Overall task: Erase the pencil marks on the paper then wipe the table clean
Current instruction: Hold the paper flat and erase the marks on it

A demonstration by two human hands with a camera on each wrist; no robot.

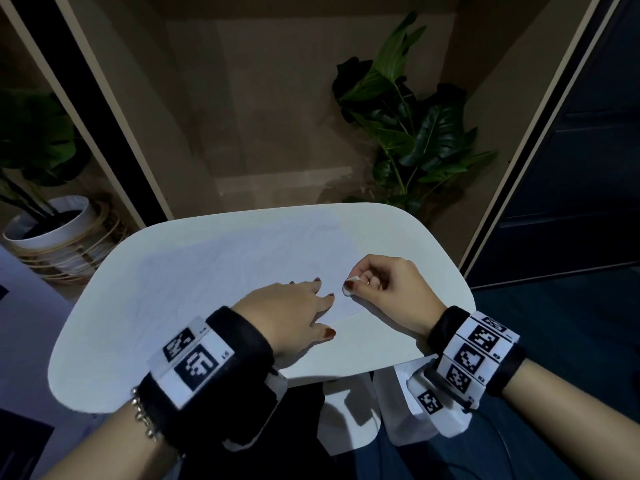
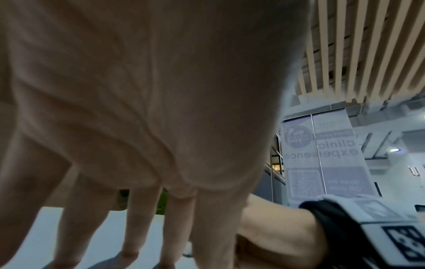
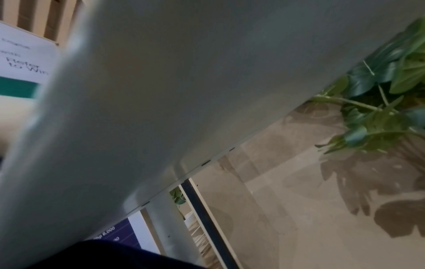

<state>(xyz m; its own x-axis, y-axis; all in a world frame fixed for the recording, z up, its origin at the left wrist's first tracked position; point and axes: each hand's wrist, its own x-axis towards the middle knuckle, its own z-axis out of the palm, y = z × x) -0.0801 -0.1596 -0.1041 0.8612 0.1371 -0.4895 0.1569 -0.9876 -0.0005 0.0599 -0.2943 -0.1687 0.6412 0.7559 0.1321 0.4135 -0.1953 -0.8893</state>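
A pale sheet of paper [image 1: 225, 265] lies across the white table [image 1: 436, 271]; any pencil marks on it are too faint to make out. My left hand [image 1: 320, 299] rests flat on the sheet's near right part with its fingers spread and straight. The left wrist view shows those fingers [image 2: 135, 227] reaching down to the white surface. Just to the right, my right hand [image 1: 358, 284] pinches a small white eraser [image 1: 349, 285] between thumb and fingertips, its tip down at the paper's right edge. The right wrist view shows only the table's underside [image 3: 161, 91], not the hand.
The table is small and rounded, with its near edge right by my wrists. A leafy plant [image 1: 415, 133] stands beyond the far right corner, and a white plant pot [image 1: 52, 223] in a wire stand sits on the floor at the left. White objects [image 1: 349, 414] lie below the near edge.
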